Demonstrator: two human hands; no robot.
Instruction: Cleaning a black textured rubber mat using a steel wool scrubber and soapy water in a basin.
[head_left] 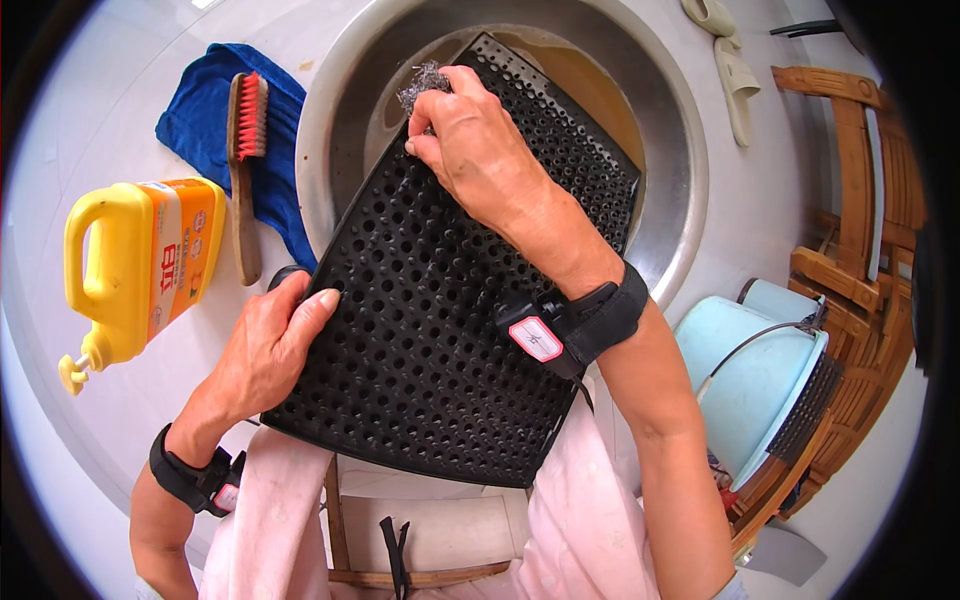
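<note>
A black plastic tray [420, 330] with rows of small round holes leans tilted from above my lap across the near side of a wide metal basin [680, 190]. My left hand [262, 345] grips the tray's left edge, thumb on top and the other fingers partly hidden. At the upper left edge of the tray, my right hand [480, 150] pinches a steel wool scourer [423, 88]. Brownish water [590, 85] lies in the basin behind the tray, whose far end reaches over it.
To the left lie a dark blue cloth [205, 95], a wooden-handled brush [243, 200] with red bristles, and a yellow pump jug [120, 260]. At right are a light blue bucket [750, 370], wooden chairs [850, 180] and pale slippers [738, 90].
</note>
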